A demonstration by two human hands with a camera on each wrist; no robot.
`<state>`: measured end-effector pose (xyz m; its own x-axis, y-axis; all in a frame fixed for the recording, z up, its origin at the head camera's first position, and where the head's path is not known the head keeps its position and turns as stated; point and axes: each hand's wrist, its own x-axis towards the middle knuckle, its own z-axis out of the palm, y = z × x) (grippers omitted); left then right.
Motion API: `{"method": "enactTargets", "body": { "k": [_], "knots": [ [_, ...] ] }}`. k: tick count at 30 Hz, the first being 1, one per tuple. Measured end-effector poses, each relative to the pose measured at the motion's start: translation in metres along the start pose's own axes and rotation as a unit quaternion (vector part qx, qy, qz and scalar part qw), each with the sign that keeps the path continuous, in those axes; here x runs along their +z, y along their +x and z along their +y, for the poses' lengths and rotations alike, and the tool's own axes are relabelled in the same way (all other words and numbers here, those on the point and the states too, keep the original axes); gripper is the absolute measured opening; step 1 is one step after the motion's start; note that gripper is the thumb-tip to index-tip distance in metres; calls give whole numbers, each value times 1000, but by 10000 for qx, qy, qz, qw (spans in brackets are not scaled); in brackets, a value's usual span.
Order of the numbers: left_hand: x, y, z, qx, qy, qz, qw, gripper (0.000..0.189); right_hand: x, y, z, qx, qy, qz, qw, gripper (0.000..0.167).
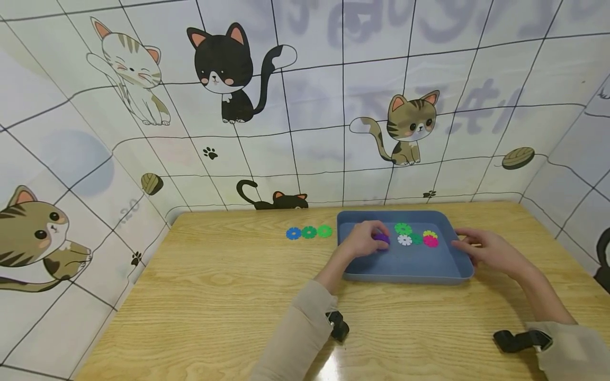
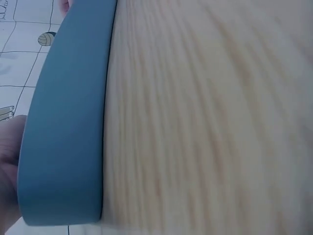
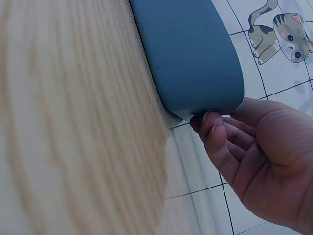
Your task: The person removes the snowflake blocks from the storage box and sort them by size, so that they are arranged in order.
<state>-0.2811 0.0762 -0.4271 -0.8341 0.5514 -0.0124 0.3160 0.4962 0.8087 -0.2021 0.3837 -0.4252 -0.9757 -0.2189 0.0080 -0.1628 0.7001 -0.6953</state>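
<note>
Smooth, matt plastic tray (image 1: 405,264) with plastic discs (image 1: 431,242); wood-grain surface (image 1: 229,296), lightly glossy; matt cloth sleeves (image 1: 295,328).

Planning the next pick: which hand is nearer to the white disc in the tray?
The left hand. It is in the tray, pinching a purple disc, just left of the white disc. The right hand is farther, holding the tray's right side.
</note>
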Motion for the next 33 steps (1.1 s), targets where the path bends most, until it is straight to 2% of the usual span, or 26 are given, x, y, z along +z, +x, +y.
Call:
{"method": "enactTargets", "body": {
  "k": [8,12,16,33],
  "knots": [
    [-14,-15,1,192,-682,135,9974,18,-1,-2,-2,23,86,1,10000,55],
    [-24,-23,0,260,-1054,302,9936,18,-1,-2,-1,-5,118,-16,9999,55],
    [-33,-28,-4,308,-1239,532,9904,17,-1,-3,-1,-49,167,0,9998,53],
    [-79,-52,-25,367,-1496,988,9831,20,1,-1,1,-21,39,-13,10000,54]
  ]
}}
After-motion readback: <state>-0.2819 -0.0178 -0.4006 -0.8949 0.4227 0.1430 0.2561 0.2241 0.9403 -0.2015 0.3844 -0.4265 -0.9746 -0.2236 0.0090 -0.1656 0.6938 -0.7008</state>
